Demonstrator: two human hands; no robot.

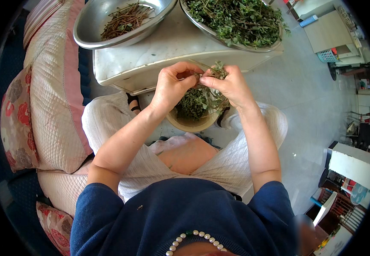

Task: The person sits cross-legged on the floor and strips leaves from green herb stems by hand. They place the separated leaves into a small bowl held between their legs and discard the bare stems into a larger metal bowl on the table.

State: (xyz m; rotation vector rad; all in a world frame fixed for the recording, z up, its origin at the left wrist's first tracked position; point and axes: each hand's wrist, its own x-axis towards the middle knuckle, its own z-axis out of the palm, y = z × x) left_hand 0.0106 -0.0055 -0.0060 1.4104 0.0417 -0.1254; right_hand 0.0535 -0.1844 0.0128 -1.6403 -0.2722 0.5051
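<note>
Both hands meet above a pale yellowish basin [188,126] that stands on the floor between my legs. Fingers pinched, my left hand [173,85] grips the stem end of a leafy green sprig [219,71]. My right hand [232,86] is closed on the same sprig, its thumb close to the left fingertips. Leaves stick out above and below the right fingers. Loose green leaves [192,104] lie in the basin, partly hidden by my hands. The exact contact of the fingertips on the stem is hard to make out.
A pale low table [150,59] stands in front of me. On it are a metal bowl [92,44] of bare brown stems [125,21] and another bowl heaped with leafy sprigs [240,21]. A quilted sofa [50,85] runs along the left; furniture [353,164] lines the right.
</note>
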